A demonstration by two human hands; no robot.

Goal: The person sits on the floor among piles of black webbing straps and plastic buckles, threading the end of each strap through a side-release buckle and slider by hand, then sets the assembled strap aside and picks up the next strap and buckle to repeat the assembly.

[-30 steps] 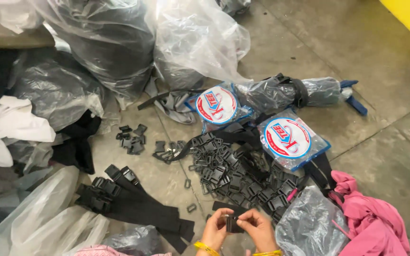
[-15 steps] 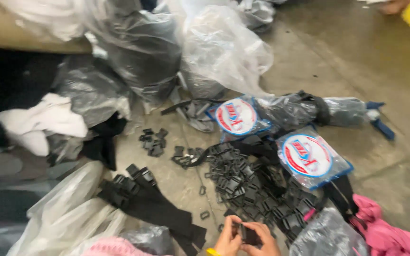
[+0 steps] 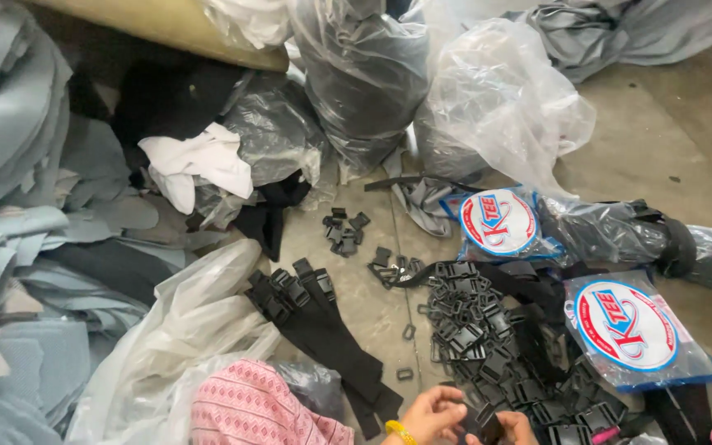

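Note:
At the bottom edge of the head view my left hand (image 3: 432,414) and my right hand (image 3: 514,428) meet around a small black plastic buckle (image 3: 488,428). Both pinch it between fingers and thumbs. A yellow band (image 3: 400,432) circles my left wrist. Just above my hands lies a heap of black plastic buckles (image 3: 496,346) on the concrete floor. Left of the heap several black webbing straps (image 3: 323,330) with buckles fitted lie side by side.
Two round red, white and blue labelled packets (image 3: 500,222) (image 3: 630,325) lie right of the heap. Clear and grey plastic bags (image 3: 504,99) stand behind. Grey fabric pieces (image 3: 18,247) pile at the left. Pink patterned cloth (image 3: 257,408) covers my knee. Small loose buckles (image 3: 345,231) are scattered mid-floor.
The view has swung left and my hands have slid toward the bottom edge. The pink cloth at the far right has left the picture. Both hands stay on the buckle.

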